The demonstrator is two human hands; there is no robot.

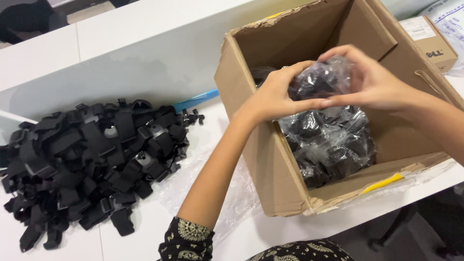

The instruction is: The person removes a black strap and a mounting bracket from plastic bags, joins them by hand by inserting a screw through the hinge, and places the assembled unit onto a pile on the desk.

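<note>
Both my hands are over an open brown cardboard box (270, 159) at the right of the white table. My left hand (275, 94) and my right hand (372, 77) together grip a clear plastic bag (321, 79) full of black straps, held just above the box's opening. Below it, inside the box, lie more clear bags of black straps (333, 145). A large loose pile of black straps with buckles (92, 159) covers the table to the left of the box.
Crumpled clear plastic film (232, 193) lies beneath my left forearm beside the box. A blue strip-like object (195, 100) pokes out behind the pile. A smaller closed cardboard box (432, 43) stands at the far right. The table's near edge runs along the bottom right.
</note>
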